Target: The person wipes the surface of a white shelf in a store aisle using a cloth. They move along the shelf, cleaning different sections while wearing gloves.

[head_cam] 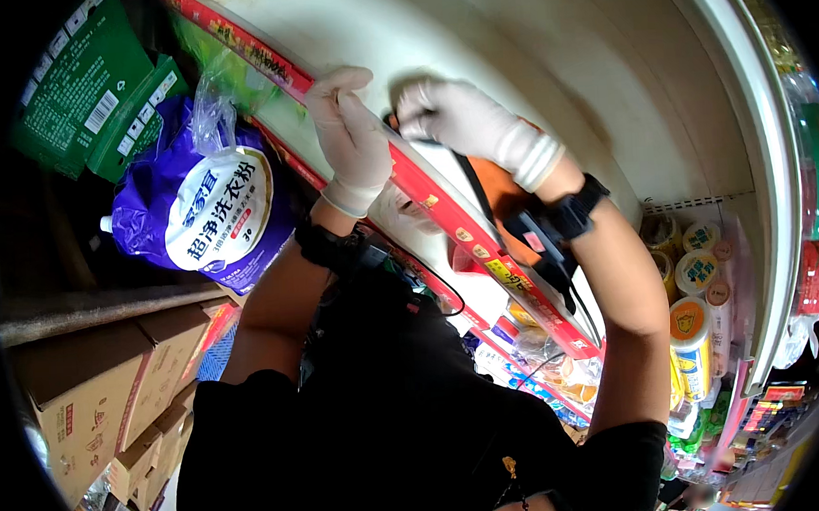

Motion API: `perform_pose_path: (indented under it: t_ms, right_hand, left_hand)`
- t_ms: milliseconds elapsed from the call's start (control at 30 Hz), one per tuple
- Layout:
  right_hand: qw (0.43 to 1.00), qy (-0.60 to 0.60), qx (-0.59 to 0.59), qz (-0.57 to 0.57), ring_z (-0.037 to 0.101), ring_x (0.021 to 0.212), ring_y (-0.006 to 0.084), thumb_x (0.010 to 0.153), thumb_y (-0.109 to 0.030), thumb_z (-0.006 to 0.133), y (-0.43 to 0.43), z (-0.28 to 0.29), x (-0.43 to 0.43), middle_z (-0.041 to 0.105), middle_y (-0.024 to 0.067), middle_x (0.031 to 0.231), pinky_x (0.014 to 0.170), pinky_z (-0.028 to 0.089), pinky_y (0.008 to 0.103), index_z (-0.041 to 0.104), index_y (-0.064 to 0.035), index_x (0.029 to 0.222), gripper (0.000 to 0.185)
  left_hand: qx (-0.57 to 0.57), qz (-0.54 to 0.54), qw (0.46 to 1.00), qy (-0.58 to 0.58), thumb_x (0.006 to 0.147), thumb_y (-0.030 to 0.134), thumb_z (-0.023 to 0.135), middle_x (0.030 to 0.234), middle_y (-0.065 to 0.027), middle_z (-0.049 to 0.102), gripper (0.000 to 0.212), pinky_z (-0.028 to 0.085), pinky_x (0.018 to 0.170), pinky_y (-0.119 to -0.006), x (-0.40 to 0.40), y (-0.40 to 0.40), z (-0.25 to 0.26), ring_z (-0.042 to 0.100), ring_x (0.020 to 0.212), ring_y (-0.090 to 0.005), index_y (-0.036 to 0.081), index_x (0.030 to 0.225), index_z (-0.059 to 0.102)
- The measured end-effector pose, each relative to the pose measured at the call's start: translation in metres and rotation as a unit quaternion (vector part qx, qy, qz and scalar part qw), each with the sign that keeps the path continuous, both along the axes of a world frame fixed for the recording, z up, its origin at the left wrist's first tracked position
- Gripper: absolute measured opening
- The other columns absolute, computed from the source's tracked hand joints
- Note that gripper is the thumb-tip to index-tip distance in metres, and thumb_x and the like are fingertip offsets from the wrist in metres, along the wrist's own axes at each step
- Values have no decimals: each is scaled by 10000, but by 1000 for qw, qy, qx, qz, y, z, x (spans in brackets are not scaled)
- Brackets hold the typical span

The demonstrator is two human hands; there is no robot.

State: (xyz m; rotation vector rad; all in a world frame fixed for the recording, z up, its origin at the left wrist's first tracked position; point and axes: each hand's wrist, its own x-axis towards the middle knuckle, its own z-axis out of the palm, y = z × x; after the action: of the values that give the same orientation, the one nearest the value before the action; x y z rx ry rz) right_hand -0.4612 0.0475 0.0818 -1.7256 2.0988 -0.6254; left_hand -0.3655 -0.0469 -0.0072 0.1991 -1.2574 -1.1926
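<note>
My left hand point(349, 138), in a pale thin glove, is at the red price strip point(417, 187) along the shelf's front edge; whether its bent fingers grip the strip cannot be told. To the right, over the pale shelf board point(538, 58), my right hand point(462, 119) wears a similar glove. It is blurred, its fingers are curled, and what lies inside them is hidden. Under and beside this hand lies an orange and black item point(499, 190) with a black strap. Both wrists carry black bands with small devices, and a thin black cable hangs between the arms.
A purple bag of laundry powder point(223, 216) stands at the left, below green cartons point(73, 92). Brown cardboard boxes point(93, 399) are stacked at the lower left. Lidded canisters point(690, 325) fill a shelf at the right, behind a curved white shelf edge point(779, 171).
</note>
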Motion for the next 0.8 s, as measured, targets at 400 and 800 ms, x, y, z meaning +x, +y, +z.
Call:
perform_pose_path:
  t_ms: [400, 800]
  right_hand:
    - [981, -68, 176, 54, 640, 861, 196, 803, -56, 691, 73, 24, 0, 649, 61, 884, 783, 502, 317, 662, -63, 926, 126]
    - [991, -6, 4, -137, 655, 792, 243, 812, -89, 715, 44, 2, -3, 686, 120, 884, 749, 507, 314, 678, -62, 966, 161]
  left_hand:
    - [19, -43, 999, -4, 1019, 169, 281, 829, -85, 561, 254, 431, 834, -317, 4, -5, 7, 533, 832, -183, 30, 913, 466]
    - [51, -66, 996, -16, 1040, 238, 294, 705, -34, 508, 340, 400, 642, -251, -1, -2, 6, 447, 647, -111, 43, 856, 503]
